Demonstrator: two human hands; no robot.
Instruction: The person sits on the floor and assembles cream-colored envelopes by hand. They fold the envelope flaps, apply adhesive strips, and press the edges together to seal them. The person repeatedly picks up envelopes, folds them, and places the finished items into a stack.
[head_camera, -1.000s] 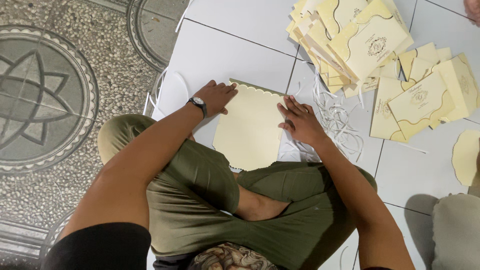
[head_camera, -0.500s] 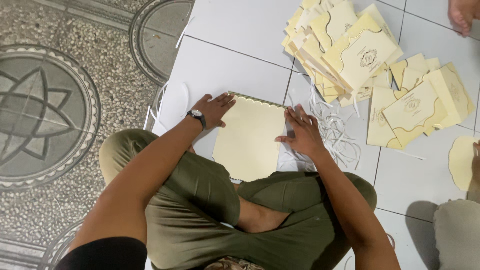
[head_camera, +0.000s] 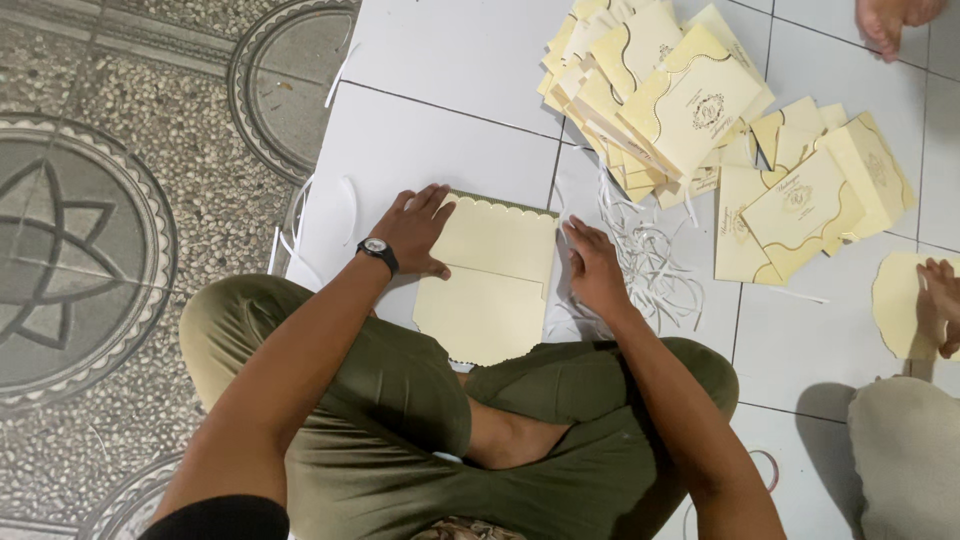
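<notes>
Two hands press flat on our pale yellow card (head_camera: 490, 285), which lies on the white floor tiles (head_camera: 440, 150) just ahead of our crossed legs. Left hand (head_camera: 415, 232) holds the nine o'clock edge, right hand (head_camera: 595, 270) the three o'clock edge, fingers spread, gripping nothing. Light, thin and easily creased, we judge; best lifted by its straight side edges, not the scalloped flap

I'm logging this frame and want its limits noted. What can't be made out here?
Head view only:
- Card: its side edges sit under the left hand and right hand.
- Card pile: emblems too small to tell.
- Co-worker's hand: cut off by the right edge.
- Strips: tangled, uncountable.
</notes>
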